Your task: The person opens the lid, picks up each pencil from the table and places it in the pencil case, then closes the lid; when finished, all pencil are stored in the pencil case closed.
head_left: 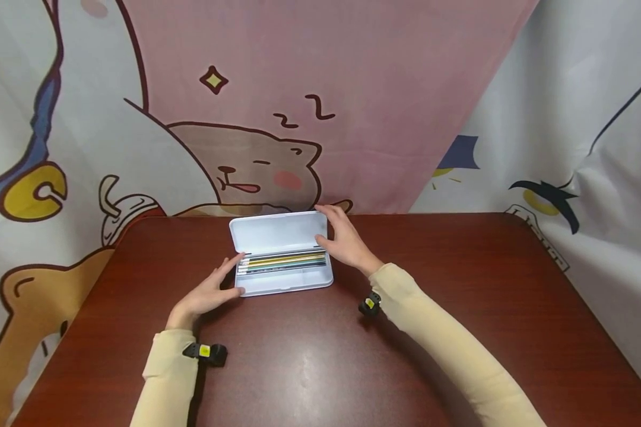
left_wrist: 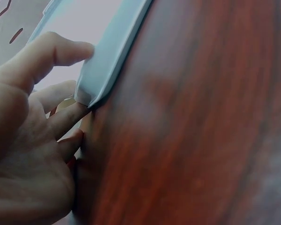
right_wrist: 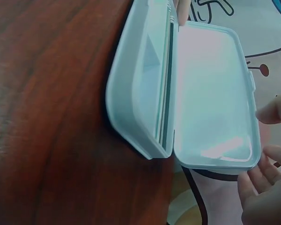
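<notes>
A white pencil case [head_left: 285,284] lies open on the table, its lid [head_left: 278,232] tilted up at the back. Several pencils [head_left: 283,261] lie side by side in the rear part of the tray. My left hand [head_left: 208,293] holds the case's left end; in the left wrist view the thumb [left_wrist: 75,52] lies on its edge and the other fingers are partly hidden behind it. At the opposite end, my right hand [head_left: 347,240] grips the right end of the raised lid, with fingertips along its rim in the right wrist view.
The dark reddish-brown table [head_left: 299,356] extends around the case. A cloth with cartoon animals [head_left: 256,160] hangs right behind the table's back edge. Each wrist carries a small black camera [head_left: 213,354] on a strap.
</notes>
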`<state>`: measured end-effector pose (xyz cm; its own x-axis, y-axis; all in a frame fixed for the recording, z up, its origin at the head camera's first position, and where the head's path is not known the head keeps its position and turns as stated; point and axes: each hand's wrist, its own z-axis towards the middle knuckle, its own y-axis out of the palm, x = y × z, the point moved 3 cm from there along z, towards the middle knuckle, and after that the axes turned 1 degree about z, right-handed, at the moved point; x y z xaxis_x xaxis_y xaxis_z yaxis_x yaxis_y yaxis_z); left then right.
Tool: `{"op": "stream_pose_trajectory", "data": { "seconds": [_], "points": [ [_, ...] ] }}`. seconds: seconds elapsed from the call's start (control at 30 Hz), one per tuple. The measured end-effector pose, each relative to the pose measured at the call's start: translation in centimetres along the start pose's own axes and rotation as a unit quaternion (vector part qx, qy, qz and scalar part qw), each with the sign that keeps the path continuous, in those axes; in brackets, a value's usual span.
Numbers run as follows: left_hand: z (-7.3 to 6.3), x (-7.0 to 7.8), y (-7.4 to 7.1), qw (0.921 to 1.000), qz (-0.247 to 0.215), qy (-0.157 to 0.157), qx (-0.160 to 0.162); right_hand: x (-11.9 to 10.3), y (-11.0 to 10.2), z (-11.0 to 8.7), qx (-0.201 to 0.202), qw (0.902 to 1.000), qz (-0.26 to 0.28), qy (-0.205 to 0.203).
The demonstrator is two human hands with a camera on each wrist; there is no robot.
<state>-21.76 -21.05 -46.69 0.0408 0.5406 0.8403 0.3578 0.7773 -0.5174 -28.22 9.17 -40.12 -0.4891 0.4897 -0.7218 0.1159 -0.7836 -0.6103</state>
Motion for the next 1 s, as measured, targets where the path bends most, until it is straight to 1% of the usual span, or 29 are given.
{"op": "stream_pose_trajectory", "data": {
  "seconds": [0.13, 0.2, 0.3, 0.4, 0.5, 0.6, 0.67, 0.7, 0.73, 0.8, 0.87, 0.93, 1.0],
  "points": [
    [-0.2, -0.2, 0.3, 0.9996, -0.014, 0.011, 0.024, -0.2, 0.0, -1.1, 0.011, 0.9998, 0.0, -0.019],
    [-0.3, -0.1, 0.4, 0.9985, -0.037, 0.015, 0.038, -0.3, 0.1, -1.7, 0.014, 0.9995, 0.002, -0.029],
    [-0.4, 0.3, 0.2, 0.995, -0.074, 0.019, 0.064, -0.4, 0.2, -2.5, 0.02, 0.9988, 0.002, -0.044],
    [-0.8, 1.3, -0.5, 0.9889, -0.105, 0.027, 0.101, -0.5, 0.2, -3.1, 0.026, 0.9981, -0.002, -0.055],
    [-1.2, 2.6, -1.3, 0.9816, -0.118, 0.043, 0.144, -0.6, 0.1, -3.8, 0.029, 0.9978, 0.0, -0.06],
    [-1.7, 4.0, -2.0, 0.9738, -0.125, 0.068, 0.177, -0.6, -0.1, -4.5, 0.03, 0.9978, 0.005, -0.059],
    [-1.9, 4.9, -2.2, 0.9712, -0.113, 0.087, 0.191, -0.7, -0.1, -4.9, 0.031, 0.9978, 0.008, -0.058],
    [-2.0, 5.2, -2.2, 0.971, -0.101, 0.096, 0.194, -0.8, -0.2, -5.1, 0.033, 0.9977, 0.009, -0.059],
    [-2.1, 5.5, -2.2, 0.972, -0.079, 0.1, 0.197, -0.8, -0.1, -5.3, 0.036, 0.9975, 0.009, -0.06],
    [-2.2, 6.0, -2.2, 0.9733, -0.027, 0.104, 0.203, -1.0, -0.1, -5.7, 0.043, 0.9973, 0.007, -0.059],
    [-2.3, 6.3, -2.1, 0.9718, 0.02, 0.106, 0.21, -1.1, 0.1, -6.2, 0.053, 0.9971, 0.007, -0.055],
    [-2.4, 6.4, -1.9, 0.9693, 0.049, 0.104, 0.217, -1.2, 0.2, -6.6, 0.066, 0.9967, 0.01, -0.047],
    [-2.5, 6.3, -1.8, 0.9661, 0.062, 0.108, 0.226, -1.1, 0.3, -6.9, 0.08, 0.9961, 0.017, -0.034]
  ]
}}
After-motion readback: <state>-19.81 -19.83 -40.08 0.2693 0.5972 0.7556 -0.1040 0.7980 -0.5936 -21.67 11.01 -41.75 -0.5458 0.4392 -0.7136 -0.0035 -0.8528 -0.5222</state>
